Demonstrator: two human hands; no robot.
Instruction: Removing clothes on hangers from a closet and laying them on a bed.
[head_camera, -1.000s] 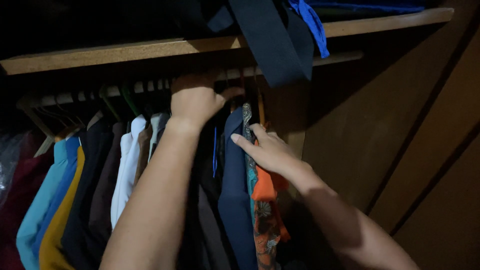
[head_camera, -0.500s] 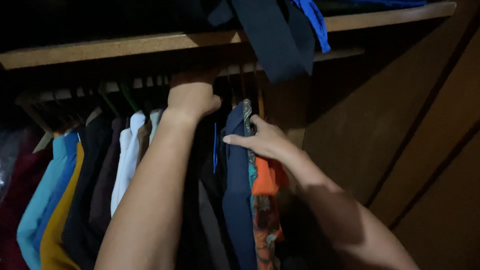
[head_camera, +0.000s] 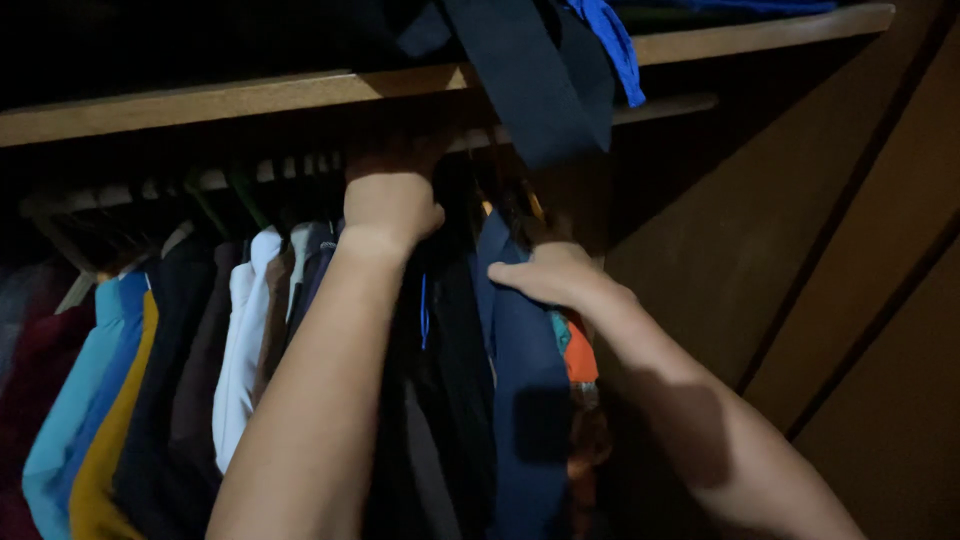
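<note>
My left hand (head_camera: 392, 205) fisted up at the closet rail (head_camera: 200, 182) among the hangers, my right hand (head_camera: 548, 274) closed on the navy garment's (head_camera: 525, 380) shoulder — hanging rightmost, orange patterned piece (head_camera: 578, 362) just behind, black strap (head_camera: 530, 80) dangling from the shelf (head_camera: 200, 100) above

Navy garment (head_camera: 525, 380) hanging, shoulder gripped

The left hand's (head_camera: 390, 205) fingertips are hidden in shadow at the hanging rail (head_camera: 270, 170). The navy garment (head_camera: 525, 390) is cut off by the bottom edge.
</note>
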